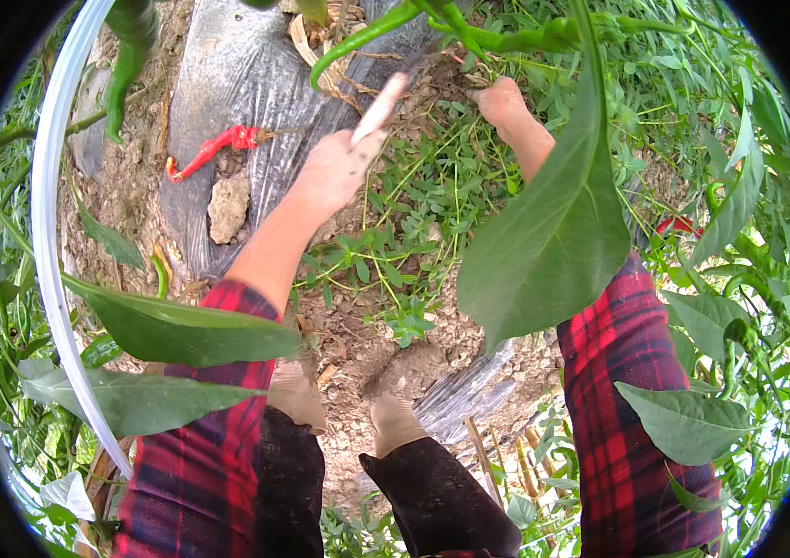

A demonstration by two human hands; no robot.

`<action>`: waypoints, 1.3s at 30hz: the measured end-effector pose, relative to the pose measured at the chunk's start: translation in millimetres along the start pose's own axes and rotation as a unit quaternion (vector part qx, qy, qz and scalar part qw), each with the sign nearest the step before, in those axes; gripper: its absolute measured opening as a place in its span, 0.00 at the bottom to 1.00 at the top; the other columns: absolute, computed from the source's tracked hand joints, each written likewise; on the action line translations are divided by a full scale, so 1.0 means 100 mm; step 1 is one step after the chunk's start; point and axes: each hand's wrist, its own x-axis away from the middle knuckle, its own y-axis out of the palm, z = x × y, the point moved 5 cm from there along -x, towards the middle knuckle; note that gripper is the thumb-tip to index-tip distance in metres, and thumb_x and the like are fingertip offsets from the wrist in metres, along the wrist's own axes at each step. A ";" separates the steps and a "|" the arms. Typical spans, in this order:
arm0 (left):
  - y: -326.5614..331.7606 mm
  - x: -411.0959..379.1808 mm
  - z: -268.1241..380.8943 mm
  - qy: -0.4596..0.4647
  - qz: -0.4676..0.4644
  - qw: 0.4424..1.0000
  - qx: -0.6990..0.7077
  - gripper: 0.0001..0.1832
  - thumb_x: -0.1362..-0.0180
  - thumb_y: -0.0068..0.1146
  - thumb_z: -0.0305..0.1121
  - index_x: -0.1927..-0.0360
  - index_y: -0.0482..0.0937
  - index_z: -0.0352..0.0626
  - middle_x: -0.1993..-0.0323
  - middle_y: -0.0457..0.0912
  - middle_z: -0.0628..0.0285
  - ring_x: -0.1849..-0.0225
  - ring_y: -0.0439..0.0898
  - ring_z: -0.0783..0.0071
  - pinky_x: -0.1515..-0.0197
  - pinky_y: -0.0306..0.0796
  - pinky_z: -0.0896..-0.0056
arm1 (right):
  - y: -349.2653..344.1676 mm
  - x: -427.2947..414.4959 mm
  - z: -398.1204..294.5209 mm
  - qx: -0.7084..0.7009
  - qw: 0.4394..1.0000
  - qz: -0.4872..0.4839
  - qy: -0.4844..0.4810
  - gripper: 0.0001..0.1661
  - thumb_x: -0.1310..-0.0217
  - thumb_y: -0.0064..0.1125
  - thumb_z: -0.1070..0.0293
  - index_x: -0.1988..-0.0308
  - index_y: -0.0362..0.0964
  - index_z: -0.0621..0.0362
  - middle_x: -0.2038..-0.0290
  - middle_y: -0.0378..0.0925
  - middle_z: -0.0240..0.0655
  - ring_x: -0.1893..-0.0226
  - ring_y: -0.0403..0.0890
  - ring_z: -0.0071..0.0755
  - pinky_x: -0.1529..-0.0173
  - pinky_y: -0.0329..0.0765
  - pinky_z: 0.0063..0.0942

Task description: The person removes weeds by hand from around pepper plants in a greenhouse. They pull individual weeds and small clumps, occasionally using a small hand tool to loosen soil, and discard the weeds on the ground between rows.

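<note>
My left hand (335, 171) reaches over black plastic mulch film (262, 91) beside low green weeds (429, 188). From it a pale, elongated shape points forward; blur hides whether this is a finger or a handle. Farther right, my right hand (504, 106) is low at the far edge of the weeds, its fingers curled in toward the soil. Whether it grips a stem cannot be made out. A large pepper leaf (555, 223) close to the camera covers part of my right forearm. On the film to the left lies a wrinkled red chili pepper (210, 150).
A clod of earth (229, 208) sits below the red pepper. A translucent white tube (49, 244) curves down the left side. Green chili peppers (367, 38) hang near the top. Pepper plants (750, 293) crowd the right, with another red pepper (679, 225) among them. My feet (395, 422) stand on soil.
</note>
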 end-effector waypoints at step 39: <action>0.05 -0.04 0.43 0.118 0.072 0.976 -0.167 0.25 0.40 0.43 0.53 0.64 0.74 0.36 0.68 0.78 0.47 0.64 0.77 0.50 0.58 0.69 0.54 | 0.15 0.32 0.47 0.004 0.997 -0.079 0.002 0.19 0.51 0.60 0.63 0.71 0.71 0.72 0.77 0.72 0.39 0.74 0.69 0.30 0.67 0.68 0.33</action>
